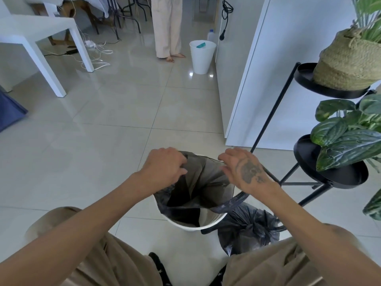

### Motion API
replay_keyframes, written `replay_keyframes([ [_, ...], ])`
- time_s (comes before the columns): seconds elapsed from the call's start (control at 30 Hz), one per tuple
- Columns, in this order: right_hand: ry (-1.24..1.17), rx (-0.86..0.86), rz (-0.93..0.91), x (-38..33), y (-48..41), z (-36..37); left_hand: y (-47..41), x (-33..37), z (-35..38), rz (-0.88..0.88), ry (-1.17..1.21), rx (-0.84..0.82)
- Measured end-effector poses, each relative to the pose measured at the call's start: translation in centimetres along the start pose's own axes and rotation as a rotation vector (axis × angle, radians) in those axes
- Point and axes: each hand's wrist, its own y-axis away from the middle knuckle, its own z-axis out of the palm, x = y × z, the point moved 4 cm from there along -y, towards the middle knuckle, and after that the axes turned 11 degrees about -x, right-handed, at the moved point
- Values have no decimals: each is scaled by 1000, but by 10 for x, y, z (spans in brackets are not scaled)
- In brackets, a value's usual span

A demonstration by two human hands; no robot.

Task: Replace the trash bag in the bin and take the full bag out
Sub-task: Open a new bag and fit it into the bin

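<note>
Your left hand (165, 169): fingers curled shut on the far left edge of the new bag, pinching the plastic just above the bin's rim.
Your right hand (244, 169): fingers bent and slightly spread, fingertips pinching the thin top edge of the bag on the far right side.
New bag (198, 188): dark, half see-through, hanging open inside the bin; its mouth is stretched between your two hands, the left edge is bunched over the rim, and the near side droops below the rim.
Bin (191, 226): white, round, upright on the floor between your knees; bare inner wall shows at the near side.
Full bag (247, 228): black, knotted at the top, sitting on the floor touching the bin's right side, beside your right knee.
Plant stand (321, 178): black metal, just right of the bin, holding leafy plants and a woven basket.
Second bin (202, 56): white, well apart, by a white wall, near another person's bare feet.
</note>
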Motion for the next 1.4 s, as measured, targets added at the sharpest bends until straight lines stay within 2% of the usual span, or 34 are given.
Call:
replay_keyframes([
  [0.07, 2, 117, -40, -26, 6, -8, -14, 21, 7, 251, -14, 174],
  [0.13, -219, -138, 40, -43, 6, 25, -32, 28, 27, 347, -95, 159],
  [0.2, -339, -389, 159, -49, 1, 74, -47, 21, 55, 261, -193, 5],
  [0.3, -248, -577, 191, -49, 0, 112, -54, 5, 91, 93, -308, -170],
  [0.43, 108, -660, 127, -33, 6, 103, -52, -27, 102, -41, -368, -169],
  [0.53, 220, -708, 135, -11, 9, 85, -54, -46, 96, -116, -374, -190],
  [0.67, 348, -870, 128, 16, 8, 76, -54, -64, 89, -161, -379, -252],
  [0.8, 255, -899, 211, 38, 4, 78, -51, -75, 93, -162, -327, -339],
  [0.9, 167, -951, 203, 42, 0, 72, -50, -76, 93, -140, -282, -412],
  [0.97, 68, -888, 128, 38, -4, 65, -50, -72, 90, -112, -239, -451],
  [1.1, -221, -596, 79, 31, -8, 57, -48, -64, 79, -52, -115, -406],
  [1.23, -306, -334, 103, 30, -8, 61, -45, -59, 72, -16, 13, -235],
  [1.33, -312, -265, 151, 31, -4, 70, -40, -52, 63, -43, 47, -98],
  [1.4, -301, -218, 179, 31, -3, 70, -35, -40, 55, -4, 90, 87],
])
